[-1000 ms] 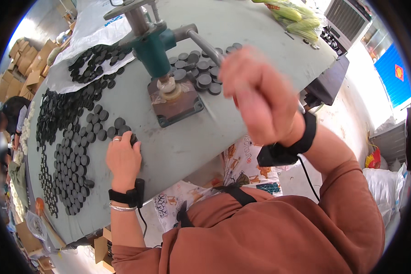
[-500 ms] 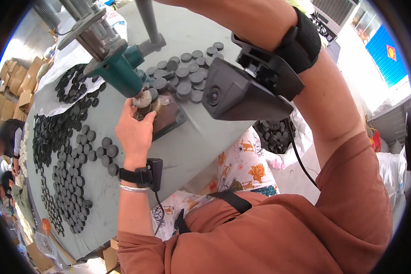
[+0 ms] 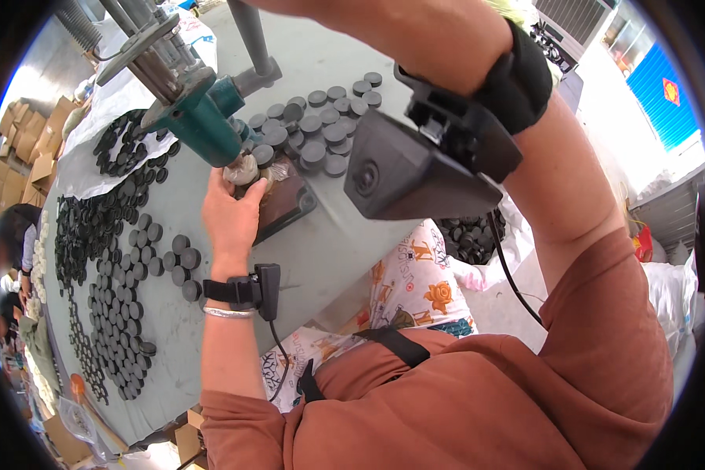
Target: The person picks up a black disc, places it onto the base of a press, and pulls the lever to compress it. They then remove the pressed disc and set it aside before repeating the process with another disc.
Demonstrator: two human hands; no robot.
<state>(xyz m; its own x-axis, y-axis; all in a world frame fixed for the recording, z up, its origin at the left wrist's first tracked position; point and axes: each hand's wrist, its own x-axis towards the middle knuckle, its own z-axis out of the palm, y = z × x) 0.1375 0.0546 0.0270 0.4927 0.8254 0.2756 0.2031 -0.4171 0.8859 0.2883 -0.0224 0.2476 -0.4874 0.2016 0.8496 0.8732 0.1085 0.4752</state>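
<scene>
A green hand press (image 3: 204, 125) stands at the upper left, its lower tip wrapped in whitish plastic (image 3: 243, 169). Just beneath that tip, my left hand (image 3: 233, 215) has its thumb and fingers closed around a dark round piece, mostly hidden by the hand and the plastic. The press's brown base plate (image 3: 282, 207) extends right of the thumb. One grey disc (image 3: 263, 155) sits right beside the wrapped tip. My right forearm (image 3: 439, 39) reaches up and leftward toward the press handle (image 3: 252, 39); the right hand itself lies beyond the upper edge.
Many grey discs (image 3: 313, 153) lie behind the base. More stand in rows (image 3: 121, 313) at the left, near a heap of black rings (image 3: 94, 227). A bag of dark pieces (image 3: 470, 235) is beside my lap. Another person (image 3: 16, 243) sits at the far left.
My left thumb has shifted slightly up toward the wrapped tip, and the fingers are closer in under the press. My right forearm has moved only a little.
</scene>
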